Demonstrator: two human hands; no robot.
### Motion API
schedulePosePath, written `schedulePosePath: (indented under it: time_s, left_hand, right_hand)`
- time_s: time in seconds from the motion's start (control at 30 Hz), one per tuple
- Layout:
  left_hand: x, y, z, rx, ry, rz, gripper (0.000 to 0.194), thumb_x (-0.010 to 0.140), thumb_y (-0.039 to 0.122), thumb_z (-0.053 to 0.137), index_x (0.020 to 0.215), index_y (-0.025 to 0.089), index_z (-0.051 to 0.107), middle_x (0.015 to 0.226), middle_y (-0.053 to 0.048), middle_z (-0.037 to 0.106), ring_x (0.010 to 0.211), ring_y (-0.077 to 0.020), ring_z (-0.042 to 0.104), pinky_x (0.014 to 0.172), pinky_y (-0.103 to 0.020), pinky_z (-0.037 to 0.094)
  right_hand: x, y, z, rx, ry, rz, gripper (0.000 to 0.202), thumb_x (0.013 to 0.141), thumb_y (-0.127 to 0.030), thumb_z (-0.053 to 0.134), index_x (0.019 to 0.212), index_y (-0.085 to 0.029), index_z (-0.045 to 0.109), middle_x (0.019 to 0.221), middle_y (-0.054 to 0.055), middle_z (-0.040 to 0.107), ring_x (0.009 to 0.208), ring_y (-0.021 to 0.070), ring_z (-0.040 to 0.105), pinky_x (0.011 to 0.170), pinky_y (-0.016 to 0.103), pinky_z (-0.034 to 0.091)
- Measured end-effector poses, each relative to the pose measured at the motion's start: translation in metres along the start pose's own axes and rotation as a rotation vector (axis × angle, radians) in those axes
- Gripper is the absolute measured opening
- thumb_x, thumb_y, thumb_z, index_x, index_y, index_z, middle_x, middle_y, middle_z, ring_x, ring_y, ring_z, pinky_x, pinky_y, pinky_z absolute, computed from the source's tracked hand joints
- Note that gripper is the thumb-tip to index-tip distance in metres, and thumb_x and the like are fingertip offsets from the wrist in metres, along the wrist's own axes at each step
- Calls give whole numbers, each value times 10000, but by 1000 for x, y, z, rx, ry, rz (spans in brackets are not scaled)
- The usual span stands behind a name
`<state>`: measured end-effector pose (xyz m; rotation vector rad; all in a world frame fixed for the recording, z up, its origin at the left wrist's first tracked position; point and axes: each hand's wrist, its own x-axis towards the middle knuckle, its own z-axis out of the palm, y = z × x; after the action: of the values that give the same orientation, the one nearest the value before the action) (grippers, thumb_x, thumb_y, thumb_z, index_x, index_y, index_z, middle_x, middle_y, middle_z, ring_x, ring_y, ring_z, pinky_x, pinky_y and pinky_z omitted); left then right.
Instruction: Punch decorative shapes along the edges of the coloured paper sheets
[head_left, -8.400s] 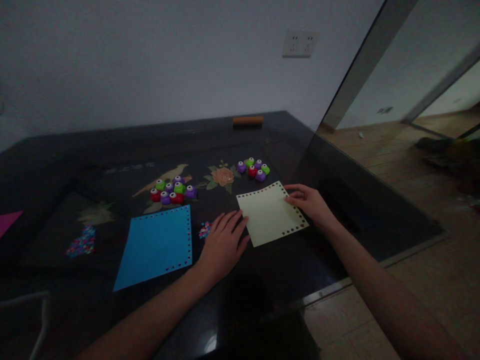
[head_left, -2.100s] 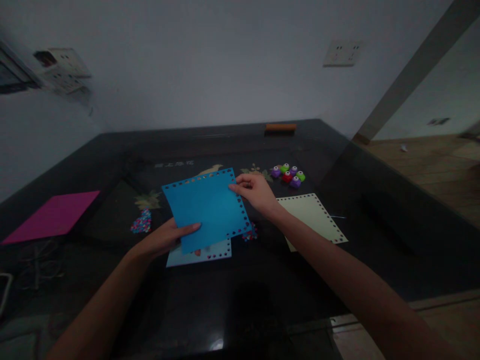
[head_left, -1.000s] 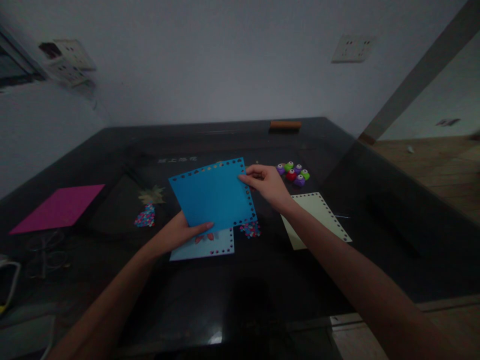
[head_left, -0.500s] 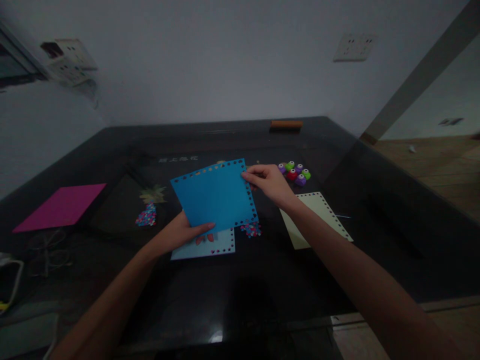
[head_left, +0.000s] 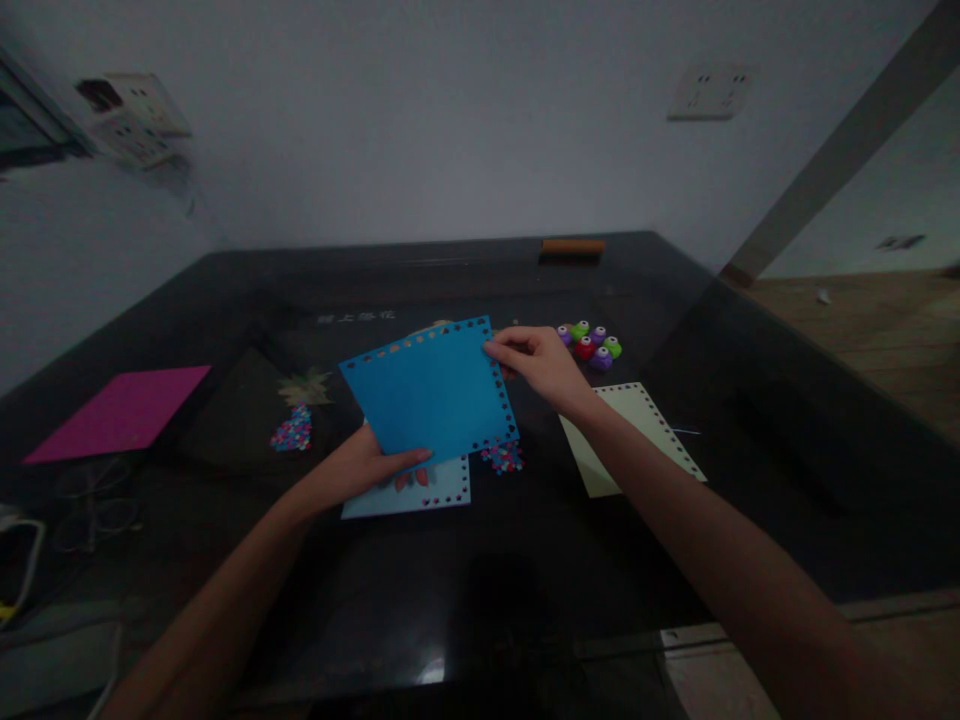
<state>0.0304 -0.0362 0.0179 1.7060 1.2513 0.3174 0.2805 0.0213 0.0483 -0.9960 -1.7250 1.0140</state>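
Observation:
A blue sheet (head_left: 435,390) with small holes punched along its top, right and part of its lower edge is held above the table. My left hand (head_left: 375,465) grips its lower edge, thumb on top and fingers beneath. The thumb and index finger of my right hand (head_left: 536,360) pinch the upper right edge. Under the blue sheet lies a pale blue sheet (head_left: 442,490), also with punched holes, mostly covered. Small colourful paper bits (head_left: 504,457) lie beside it. A pale yellow sheet (head_left: 619,440) with punched holes rests below my right forearm.
Several round punches (head_left: 589,345) with eyes stand beyond my right hand. More colourful bits (head_left: 292,430) and a pink sheet (head_left: 124,410) lie to the left, near glasses (head_left: 94,510). An orange-brown stick (head_left: 572,247) lies at the dark table's (head_left: 375,600) back edge.
The blue sheet has tilted very slightly in my hands. Both hands keep their grip and are almost in the same place.

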Motion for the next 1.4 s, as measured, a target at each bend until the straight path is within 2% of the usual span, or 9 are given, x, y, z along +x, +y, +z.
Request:
schedulePosePath:
  time_s: [0.27,0.43,0.53,0.67,0.87,0.97,1.07,1.2,1.4]
  left_hand:
    - [0,-2,-3,-38,47,46,346,771,472,592,652,162,688,531,-3,576,517,-137,525,549,-238,411]
    - [4,-6,-7,-335,312,113,274,750,410,638,601,180,640,563,1,598,552,-145,530,597,-258,423]
    - [9,-10,-9,-636,464,121,181,717,362,683,742,190,633,693,3,643,574,-136,538,553,-251,427]
    - [12,-6,-10,-894,569,125,263,662,254,734,891,203,616,881,-2,656,655,-128,594,523,-222,441]
    - [13,-2,-10,-921,634,156,316,648,242,742,924,173,603,830,-7,661,671,-143,619,526,-222,454]
    - [13,-5,-8,-867,627,155,292,669,280,725,907,172,592,745,4,664,635,-143,611,556,-240,457]
    - [13,-7,-6,-814,609,174,309,682,322,708,918,164,587,724,-10,672,602,-147,605,565,-256,453]
    - [11,-6,-5,-753,591,200,259,719,350,668,883,168,582,734,-18,675,627,-159,609,595,-268,457]
    - [11,-3,-1,-758,580,227,252,714,363,676,822,150,595,734,-30,669,625,-156,597,579,-264,449]
  right_hand:
    - [1,2,-2,52,17,-2,208,819,-336,563,706,-171,620,582,-24,560,527,88,498,532,242,383]
    - [2,2,-3,36,30,50,275,851,-385,506,817,-158,659,639,11,630,531,89,519,534,239,406]
    - [1,5,-1,22,19,60,274,849,-376,511,803,-151,661,637,19,637,523,91,519,533,244,407]
    - [0,9,2,-15,-8,64,237,837,-347,531,782,-156,661,650,24,645,523,99,526,537,256,413]
    - [3,24,11,-106,-41,112,204,830,-313,535,775,-148,642,675,29,643,527,105,531,551,260,424]
    - [10,39,18,-290,38,174,159,810,-271,565,845,-136,642,686,27,633,570,122,552,581,268,429]
    - [16,53,26,-513,89,196,223,757,-260,646,934,-124,643,744,48,631,686,160,579,650,293,425]
    - [19,62,41,-733,67,197,364,746,-354,674,1039,-146,620,890,93,630,841,226,576,696,329,413]
    - [20,64,55,-843,100,223,318,755,-431,657,950,-181,625,957,105,619,891,254,571,673,322,405]
